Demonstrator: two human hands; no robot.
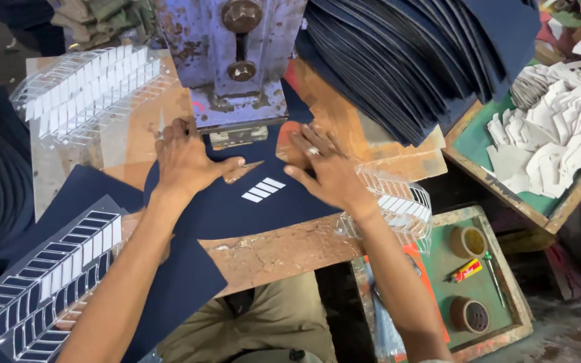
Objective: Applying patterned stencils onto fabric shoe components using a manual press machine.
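A dark navy fabric piece (237, 212) lies flat on a worn wooden bench (284, 252), under a rusty metal press head (237, 60). A small white striped emblem (263, 189) sits on the fabric. My left hand (186, 161) presses flat on the fabric's left side, fingers reaching toward the press. My right hand (324, 168), a ring on one finger, rests flat on the fabric's right edge. Neither hand grips anything.
Clear plastic sheets with rows of white stripes lie at upper left (89, 91), lower left (48, 282) and by my right wrist (401, 202). A tall stack of navy pieces (418, 60) rises at upper right. A tray of white paper scraps (553, 134) stands right, and a green tray with two round tins (469, 275) lower right.
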